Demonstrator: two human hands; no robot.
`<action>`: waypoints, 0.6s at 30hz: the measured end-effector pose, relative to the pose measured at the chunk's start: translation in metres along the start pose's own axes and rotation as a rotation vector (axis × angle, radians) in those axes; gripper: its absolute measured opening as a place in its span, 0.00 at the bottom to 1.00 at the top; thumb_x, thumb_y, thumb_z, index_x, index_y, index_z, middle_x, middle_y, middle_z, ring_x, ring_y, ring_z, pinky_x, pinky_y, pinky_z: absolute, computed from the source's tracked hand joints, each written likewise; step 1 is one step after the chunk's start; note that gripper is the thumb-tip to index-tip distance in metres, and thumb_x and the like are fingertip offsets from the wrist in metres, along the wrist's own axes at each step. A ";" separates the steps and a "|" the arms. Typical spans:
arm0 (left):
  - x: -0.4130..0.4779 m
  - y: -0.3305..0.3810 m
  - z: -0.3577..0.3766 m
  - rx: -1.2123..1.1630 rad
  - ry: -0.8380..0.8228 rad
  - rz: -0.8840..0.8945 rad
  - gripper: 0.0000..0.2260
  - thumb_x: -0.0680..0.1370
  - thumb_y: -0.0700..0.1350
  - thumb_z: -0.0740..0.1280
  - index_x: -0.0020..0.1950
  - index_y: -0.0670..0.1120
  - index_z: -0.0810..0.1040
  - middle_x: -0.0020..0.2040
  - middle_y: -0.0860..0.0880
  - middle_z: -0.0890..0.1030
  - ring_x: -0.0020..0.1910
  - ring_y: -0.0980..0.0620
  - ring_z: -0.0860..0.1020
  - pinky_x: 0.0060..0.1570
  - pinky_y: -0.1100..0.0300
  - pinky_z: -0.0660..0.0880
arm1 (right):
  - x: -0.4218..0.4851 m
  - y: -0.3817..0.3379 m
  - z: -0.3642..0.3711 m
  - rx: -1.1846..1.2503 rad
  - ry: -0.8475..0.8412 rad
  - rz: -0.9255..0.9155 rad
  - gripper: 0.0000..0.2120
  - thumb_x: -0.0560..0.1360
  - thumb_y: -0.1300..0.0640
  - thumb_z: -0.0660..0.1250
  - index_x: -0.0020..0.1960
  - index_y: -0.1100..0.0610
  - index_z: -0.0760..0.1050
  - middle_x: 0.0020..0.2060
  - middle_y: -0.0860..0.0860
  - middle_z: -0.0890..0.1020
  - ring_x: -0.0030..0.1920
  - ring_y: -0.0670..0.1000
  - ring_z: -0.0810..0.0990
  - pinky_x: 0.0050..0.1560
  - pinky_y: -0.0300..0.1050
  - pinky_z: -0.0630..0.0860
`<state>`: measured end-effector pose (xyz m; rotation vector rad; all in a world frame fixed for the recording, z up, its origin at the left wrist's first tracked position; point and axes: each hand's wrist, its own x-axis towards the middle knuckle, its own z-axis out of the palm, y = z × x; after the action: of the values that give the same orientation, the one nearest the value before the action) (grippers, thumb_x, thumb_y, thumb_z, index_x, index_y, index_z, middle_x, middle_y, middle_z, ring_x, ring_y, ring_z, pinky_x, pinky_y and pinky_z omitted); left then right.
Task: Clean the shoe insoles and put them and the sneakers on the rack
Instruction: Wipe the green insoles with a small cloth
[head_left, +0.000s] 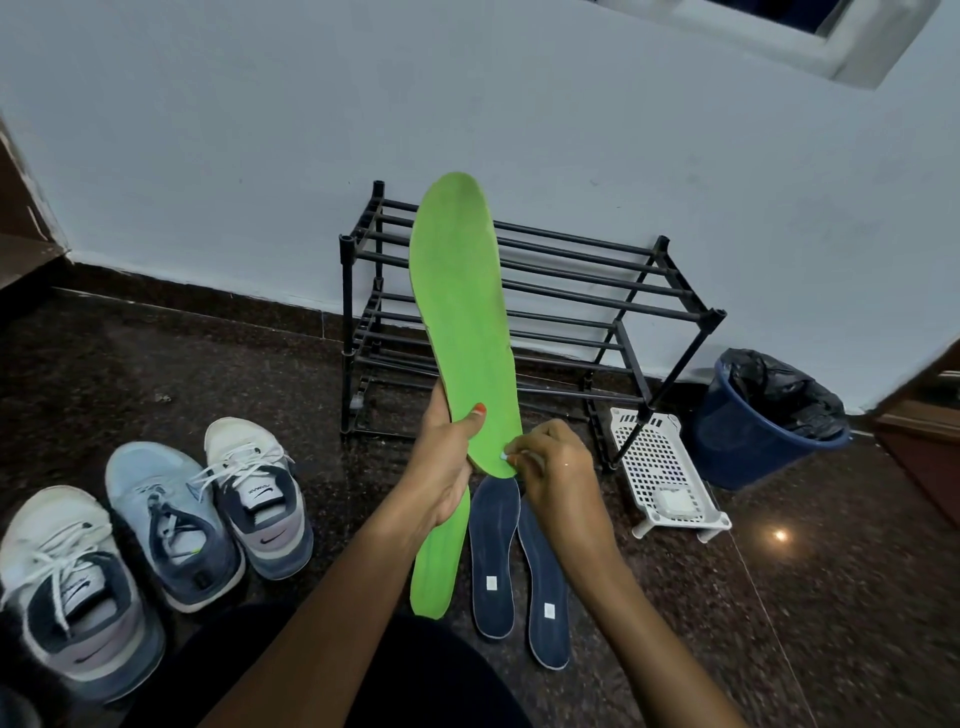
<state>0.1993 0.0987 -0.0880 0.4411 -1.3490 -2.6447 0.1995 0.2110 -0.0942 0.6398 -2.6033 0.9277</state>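
My left hand grips a green insole near its heel, thumb on its face, holding it upright in front of the black rack. My right hand pinches something small and whitish against the insole's lower edge; what it is I cannot tell. A second green insole lies on the floor under my left wrist. Two dark blue insoles lie beside it. Three sneakers stand at the left: a light blue one, a white and grey one and another white and grey one.
A white perforated basket with a pale block in it lies by the rack's right leg. A blue bin lined with a black bag stands to the right by the wall. The floor is dark polished stone. A wooden door edge shows at far right.
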 end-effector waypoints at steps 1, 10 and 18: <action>0.000 0.000 0.000 -0.005 0.005 0.003 0.20 0.80 0.30 0.56 0.69 0.46 0.67 0.58 0.47 0.77 0.59 0.45 0.75 0.62 0.49 0.72 | 0.000 0.000 0.002 -0.026 0.011 -0.009 0.06 0.69 0.73 0.67 0.42 0.65 0.80 0.39 0.54 0.74 0.41 0.54 0.74 0.35 0.45 0.73; 0.001 0.000 -0.001 -0.008 0.011 -0.001 0.21 0.80 0.30 0.55 0.70 0.46 0.66 0.59 0.46 0.76 0.61 0.44 0.74 0.60 0.49 0.72 | -0.005 -0.003 0.004 -0.112 -0.051 -0.062 0.12 0.64 0.79 0.65 0.38 0.64 0.79 0.37 0.56 0.77 0.39 0.53 0.73 0.33 0.46 0.72; 0.002 -0.001 -0.003 0.002 0.019 -0.002 0.20 0.80 0.30 0.56 0.69 0.46 0.67 0.60 0.45 0.76 0.60 0.44 0.75 0.60 0.49 0.72 | -0.007 -0.006 0.007 -0.129 -0.049 -0.081 0.13 0.62 0.81 0.65 0.37 0.64 0.78 0.36 0.55 0.77 0.38 0.53 0.73 0.34 0.40 0.68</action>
<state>0.1978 0.0966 -0.0906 0.4671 -1.3466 -2.6336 0.2082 0.2042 -0.0993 0.7364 -2.6325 0.7215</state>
